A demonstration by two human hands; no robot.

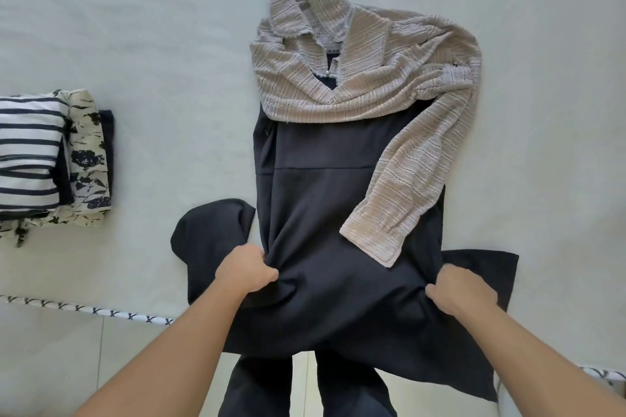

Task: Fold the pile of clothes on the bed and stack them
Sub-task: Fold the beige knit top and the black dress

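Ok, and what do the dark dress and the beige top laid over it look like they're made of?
The dark dress looks like a smooth matte woven or fine-knit fabric, navy or black: no sheen, soft folds where the left hand and the right hand grip it. The beige top looks like an open textured knit, perhaps lace-like: banded rows and frayed edges. Fibre content cannot be told.

L hand (249, 269) + R hand (462, 291) grip dark dress (325, 200) hem on bed (152, 44).
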